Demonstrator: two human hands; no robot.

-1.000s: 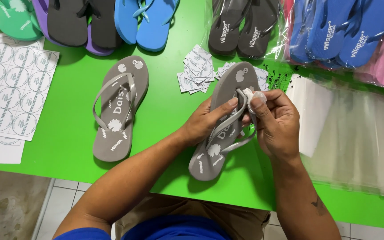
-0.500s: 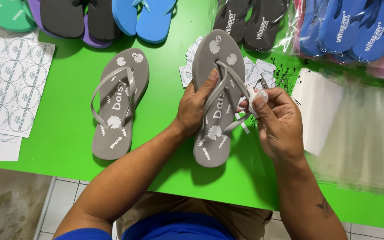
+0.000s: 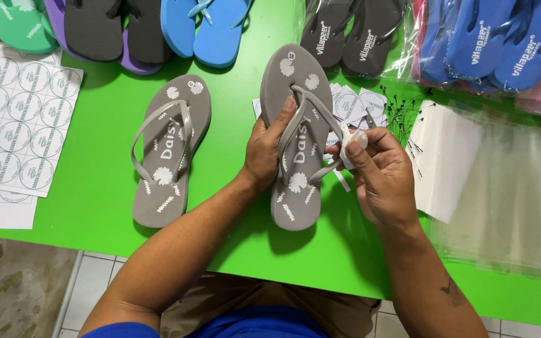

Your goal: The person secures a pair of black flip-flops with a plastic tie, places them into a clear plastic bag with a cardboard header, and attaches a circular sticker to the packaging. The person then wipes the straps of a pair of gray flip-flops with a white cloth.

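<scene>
Two hands on one grey foam flip-flop with white flower prints (image 3: 297,138), and it lies mid-bench with its long axis running twelve to six, toe end at twelve. Left hand (image 3: 269,150) clamps the sandal's left edge, thumb hooked over the strap near the toe post. Right hand (image 3: 377,172) sits at three o'clock of it, fingers pinched together on a small white paper tag (image 3: 353,141) right against the right-hand strap, so that hand is the nearer one to the strap. At nine o'clock the matching grey flip-flop (image 3: 170,150) rests flat on the bright green bench (image 3: 95,125), well apart. White round-label sheets (image 3: 14,119) lie farther out at nine, clear plastic bags (image 3: 508,188) at three, loose white tags (image 3: 352,100) behind the strap. Nothing blocks the strap itself.
</scene>
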